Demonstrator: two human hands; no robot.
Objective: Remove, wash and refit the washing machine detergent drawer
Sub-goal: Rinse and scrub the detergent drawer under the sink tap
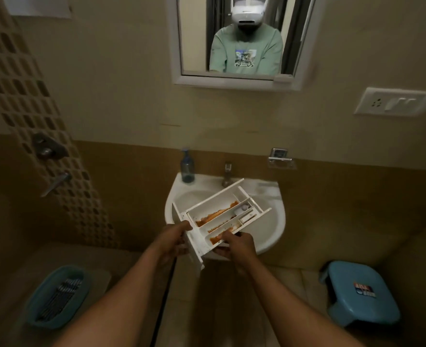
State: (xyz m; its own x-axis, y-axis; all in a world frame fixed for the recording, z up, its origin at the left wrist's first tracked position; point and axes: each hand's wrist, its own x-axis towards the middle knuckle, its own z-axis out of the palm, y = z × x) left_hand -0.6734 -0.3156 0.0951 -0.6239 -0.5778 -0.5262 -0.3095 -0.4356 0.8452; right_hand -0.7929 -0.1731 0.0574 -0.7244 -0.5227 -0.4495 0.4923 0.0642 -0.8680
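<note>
Detergent drawer point(222, 216): we hold this white, moulded plastic tray over the sink point(272, 231), its far end toward two o'clock near the tap point(227, 172) and its front panel at seven o'clock; we judge it light, rigid and thin-walled, likely slick where orange residue lines the compartments, so best gripped by the front panel and outer side walls rather than the inner dividers. Our left hand point(174, 240) is closed around the front panel, while our right hand point(235, 246) pinches the near side wall, thumb on the rim and fingers beneath.
</note>
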